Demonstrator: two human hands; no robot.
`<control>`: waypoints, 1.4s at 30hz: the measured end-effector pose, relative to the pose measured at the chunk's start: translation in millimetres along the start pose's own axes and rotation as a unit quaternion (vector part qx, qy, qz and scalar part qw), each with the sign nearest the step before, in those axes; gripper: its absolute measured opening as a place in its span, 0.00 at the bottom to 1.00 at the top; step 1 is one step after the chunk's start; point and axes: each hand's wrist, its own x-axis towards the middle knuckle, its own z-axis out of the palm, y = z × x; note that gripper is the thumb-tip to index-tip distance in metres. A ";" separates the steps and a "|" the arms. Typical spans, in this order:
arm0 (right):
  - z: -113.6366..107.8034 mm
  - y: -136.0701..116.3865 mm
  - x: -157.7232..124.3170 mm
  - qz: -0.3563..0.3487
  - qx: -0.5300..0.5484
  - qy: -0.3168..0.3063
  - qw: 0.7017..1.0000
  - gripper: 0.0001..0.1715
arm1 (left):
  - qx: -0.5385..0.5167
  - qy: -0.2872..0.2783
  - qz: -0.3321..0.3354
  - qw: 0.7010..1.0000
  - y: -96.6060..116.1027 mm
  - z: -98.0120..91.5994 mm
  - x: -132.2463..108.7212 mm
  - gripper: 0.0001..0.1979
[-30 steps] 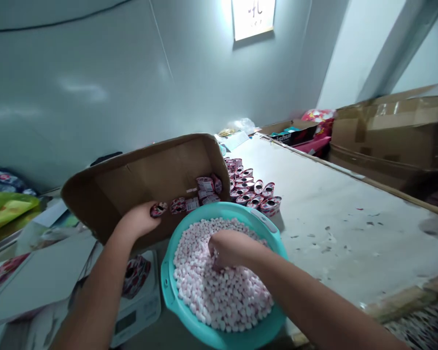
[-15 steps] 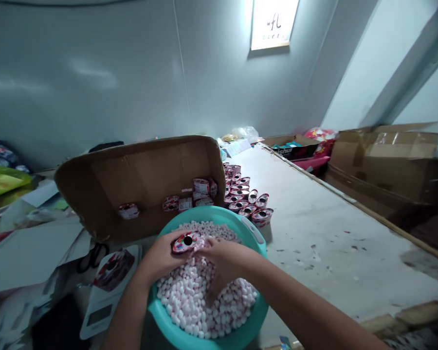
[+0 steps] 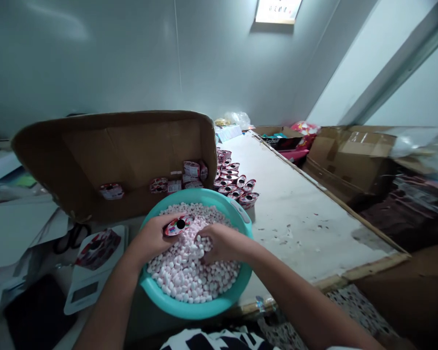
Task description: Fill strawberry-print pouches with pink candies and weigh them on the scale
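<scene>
Left hand point(image 3: 154, 238) grips 1 small printed container point(image 3: 178, 225), round opening facing up, over the teal basin point(image 3: 190, 306) of pink-white candies point(image 3: 182, 277). Right hand point(image 3: 219, 241) is curled closed on a pinch of candies (count unreadable), just beside the container. Cardboard box point(image 3: 131, 155) stands behind; scale point(image 3: 91, 270) sits left.

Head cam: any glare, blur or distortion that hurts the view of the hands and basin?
Head view: wide-angle distortion bends the cardboard box and table edge; the bright panel on the wall is blown out; the right edge is blurred. The centre is fairly sharp and evenly lit: left hand holding a small cup, right hand in the candies, basin all readable.
</scene>
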 end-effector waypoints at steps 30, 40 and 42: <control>-62.8 -79.0 47.0 -0.013 -0.124 0.013 0.992 0.20 | 0.019 0.000 0.066 0.998 -1.0 -5.7 -8.2 0.20; -34.5 -30.4 -3.2 0.100 -0.085 -0.054 0.990 0.61 | -0.006 0.031 0.020 0.999 -2.3 -4.9 -6.4 0.28; -17.9 -17.0 -5.7 0.097 -0.081 -0.094 0.987 0.69 | 0.004 0.018 0.019 1.000 -3.6 -3.7 -5.5 0.27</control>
